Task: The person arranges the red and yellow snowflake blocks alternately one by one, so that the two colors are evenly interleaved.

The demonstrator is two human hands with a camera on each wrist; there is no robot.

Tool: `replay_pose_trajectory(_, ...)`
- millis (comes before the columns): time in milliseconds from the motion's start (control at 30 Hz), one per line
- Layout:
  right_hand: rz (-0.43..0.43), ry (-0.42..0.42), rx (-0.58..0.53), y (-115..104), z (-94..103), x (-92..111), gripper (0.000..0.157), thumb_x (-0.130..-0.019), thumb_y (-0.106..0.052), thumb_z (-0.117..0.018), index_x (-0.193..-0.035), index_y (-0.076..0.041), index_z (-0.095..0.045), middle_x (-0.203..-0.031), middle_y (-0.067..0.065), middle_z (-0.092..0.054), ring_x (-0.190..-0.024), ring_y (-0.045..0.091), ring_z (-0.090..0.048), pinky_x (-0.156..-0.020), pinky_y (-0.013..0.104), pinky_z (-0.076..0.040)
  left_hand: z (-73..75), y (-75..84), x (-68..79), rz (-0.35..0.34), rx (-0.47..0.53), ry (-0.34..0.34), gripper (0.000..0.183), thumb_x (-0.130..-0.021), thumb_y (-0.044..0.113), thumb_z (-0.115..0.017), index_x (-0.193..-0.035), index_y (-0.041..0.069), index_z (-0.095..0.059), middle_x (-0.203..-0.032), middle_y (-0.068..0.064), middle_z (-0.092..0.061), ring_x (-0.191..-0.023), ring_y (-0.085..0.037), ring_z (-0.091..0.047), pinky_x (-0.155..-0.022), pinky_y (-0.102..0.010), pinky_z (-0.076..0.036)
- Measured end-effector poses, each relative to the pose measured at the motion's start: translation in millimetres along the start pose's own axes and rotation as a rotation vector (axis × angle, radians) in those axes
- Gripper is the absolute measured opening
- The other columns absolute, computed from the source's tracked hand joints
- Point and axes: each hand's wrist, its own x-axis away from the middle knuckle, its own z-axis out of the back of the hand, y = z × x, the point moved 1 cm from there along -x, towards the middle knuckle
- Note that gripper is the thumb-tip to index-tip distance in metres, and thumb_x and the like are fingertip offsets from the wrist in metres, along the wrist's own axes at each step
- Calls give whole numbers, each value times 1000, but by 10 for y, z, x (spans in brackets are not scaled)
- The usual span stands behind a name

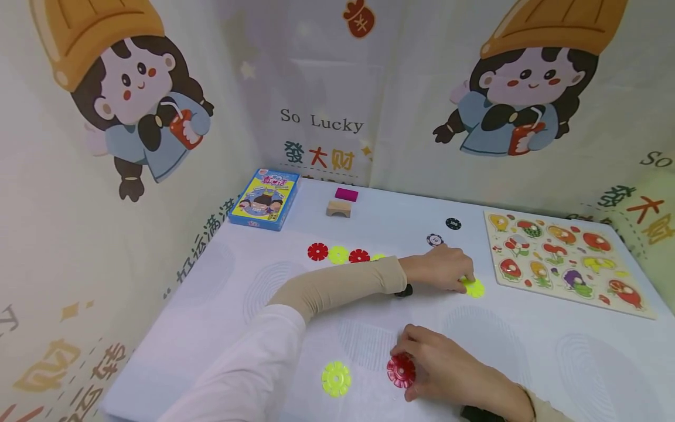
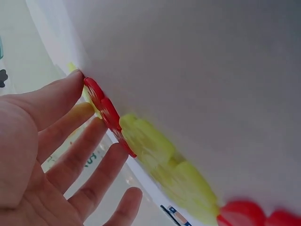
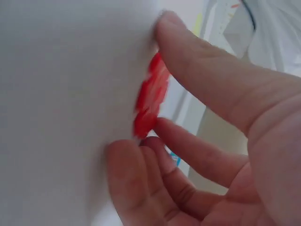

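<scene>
My left hand (image 1: 443, 266) reaches across to the far end of a row of notched plastic discs, its thumb and fingertips about the edge of a yellow-green disc (image 1: 473, 287). In the left wrist view, a red disc (image 2: 109, 113) lies beside those fingertips, partly covering the yellow-green one. Closer to the front, my right hand (image 1: 440, 366) pinches a red notched disc (image 1: 401, 370) by its rim, low over the table. Another yellow-green disc (image 1: 336, 379) lies flat to its left. The left forearm hides part of the row.
Left in the row are a red disc (image 1: 318, 252), a yellow-green disc (image 1: 338, 254) and a second red one (image 1: 359, 256). Behind stand a card box (image 1: 263, 199), a wooden arch block (image 1: 338, 208) and a magenta block (image 1: 346, 194). Two chips and a fruit puzzle board (image 1: 566, 305) lie at right.
</scene>
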Motion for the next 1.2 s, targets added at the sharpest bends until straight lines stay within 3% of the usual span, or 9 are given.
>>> replay_pose_trajectory(133, -20, -20, -49, 13, 11, -3, 45, -65, -57, -78, -97, -30, -62, -94, -17, -47, -82, -4, -44, -72, 16, -45, -22, -11, -19, 7, -8, 3, 38, -86, 42, -66, -122, 33, -63, -124, 18, -60, -97, 1, -51, -78, -21, -41)
replay_pose_trajectory(333, 6, -43, -128, -45, -11, 15, 32, -72, -35, -81, -98, -29, -62, -93, -18, -55, -79, -6, -48, -69, 14, -47, -48, 2, -38, 11, -17, -12, 39, -86, 44, -66, -123, 34, -62, -126, 18, -59, -98, 1, -50, -80, -22, -42)
replay_pose_trajectory(467, 56, 3, -61, -89, -19, 49, 30, -71, -33, -79, -98, -28, -68, -92, -16, -59, -77, -6, -50, -67, 14, -49, -49, 7, -48, 4, -41, -9, 38, -86, 44, -65, -123, 35, -62, -125, 18, -60, -96, 0, -49, -79, -23, -41)
replay_pose_trajectory(600, 37, 56, -1, -17, 64, 115, 32, -71, -41, -79, -99, -29, -70, -92, -17, -62, -77, -6, -52, -68, 16, -51, -49, 15, -69, 8, -60, -9, 37, -86, 45, -65, -122, 37, -62, -124, 19, -60, -94, -1, -48, -82, -26, -40)
replay_pose_trajectory(733, -79, 160, 38, 312, 323, 275, 36, -68, -41, -82, -99, -27, -72, -91, -18, -64, -76, -6, -53, -66, 18, -49, -47, 26, -87, -1, -73, -16, 32, -86, 46, -65, -117, 37, -65, -117, 19, -62, -91, -2, -49, -80, -27, -41)
replay_pose_trajectory(833, -199, 287, 110, 737, 577, 438, 37, -64, -36, -86, -96, -23, -73, -86, -15, -67, -72, -3, -54, -59, 17, -46, -42, 20, -91, -6, -60, -1, 29, -86, 44, -65, -114, 36, -68, -114, 18, -64, -90, -2, -52, -75, -26, -43)
replay_pose_trajectory(967, -366, 386, 147, 1330, 810, 638, 42, -62, -30, -87, -98, -13, -74, -83, -1, -70, -70, 10, -59, -52, 18, -43, -30, 2, -80, -2, -35, 11, 31, -85, 43, -67, -115, 36, -67, -119, 20, -63, -95, 1, -54, -75, -25, -45)
replay_pose_trajectory(1067, -454, 381, 124, 1622, 824, 703, 48, -64, -29, -86, -104, -6, -72, -86, 8, -70, -72, 16, -59, -50, 18, -42, -27, -8, -80, -3, -27, 4, 32, -85, 43, -67, -116, 35, -67, -120, 19, -63, -97, 1, -54, -77, -26, -46)
replay_pose_trajectory(1200, -503, 381, 97, 1765, 728, 671, 51, -65, -30, -85, -106, -4, -71, -86, 11, -70, -73, 18, -57, -50, 19, -42, -40, -12, -104, -9, -13, 0, 34, -85, 42, -68, -118, 34, -66, -121, 18, -63, -98, 0, -54, -77, -24, -45)
